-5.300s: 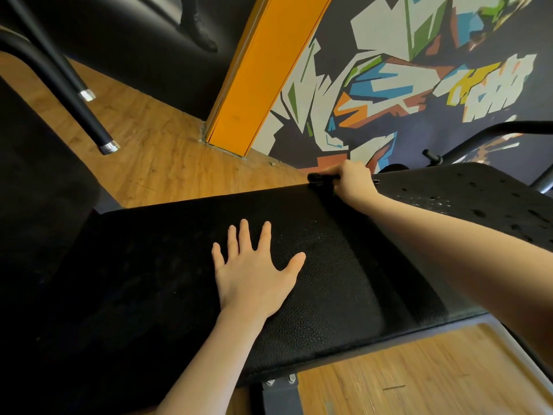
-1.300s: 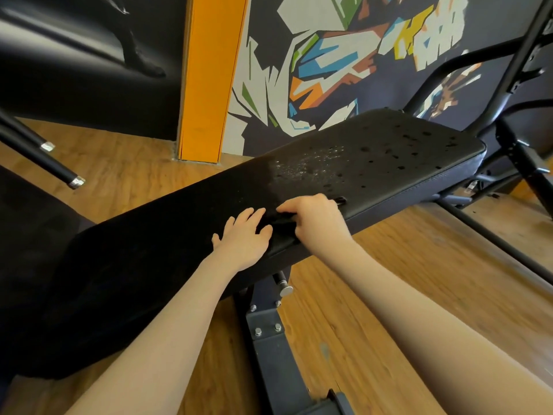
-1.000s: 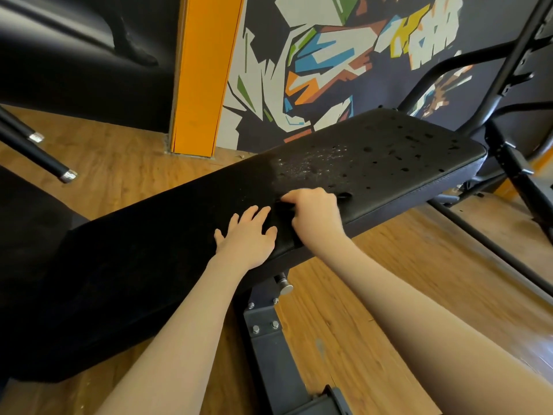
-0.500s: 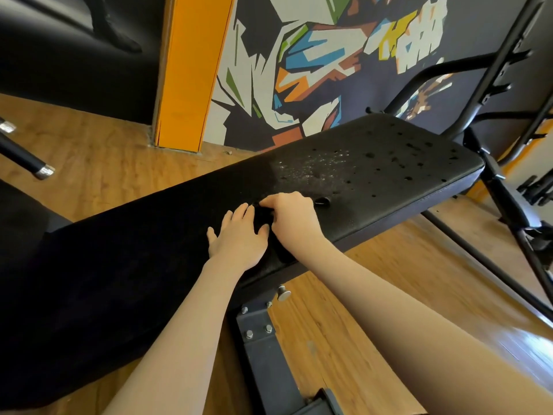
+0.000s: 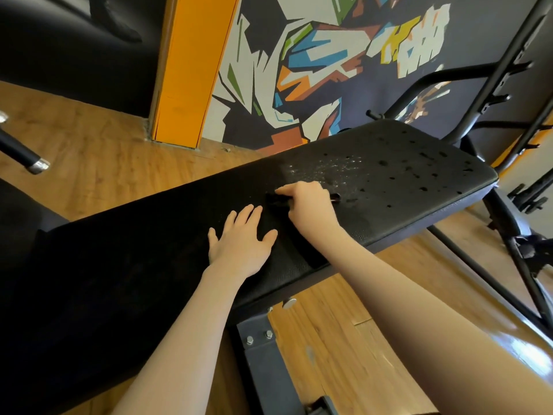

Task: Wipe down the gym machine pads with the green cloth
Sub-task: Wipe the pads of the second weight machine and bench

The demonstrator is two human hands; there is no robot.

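The left hand (image 5: 241, 241) lies flat on the black bench pad (image 5: 389, 187), palm down, fingers straight and slightly spread, pointing toward one o'clock; its forearm runs back to the frame's bottom edge at about seven o'clock. The right hand (image 5: 311, 205) sits just beside it at two o'clock, knuckles up, fingers curled round a small dark object (image 5: 276, 199) whose end sticks out toward nine o'clock from under the fingers. What the object is cannot be told; it looks black, and no green shows on it. The right forearm stretches away to the lower right corner, at five o'clock.

No readable writing shows on the pad or the frame. The mural (image 5: 314, 64) on the wall at twelve o'clock has blocky white and yellow shapes at its upper right that resemble letters, but they cannot be read.

The pad is long and black with a pebbled, leather-like skin, and it slants from the lower left, at eight o'clock, up to the right, at two o'clock. Past the right hand, toward two o'clock, its surface is speckled with fine droplets and larger dark wet spots; the part under and left of the hands looks uniformly dark. A grey steel support (image 5: 266, 354) with bolts stands beneath the pad at six o'clock on the wooden floor (image 5: 98, 157). An orange pillar (image 5: 191, 67) rises at eleven o'clock.
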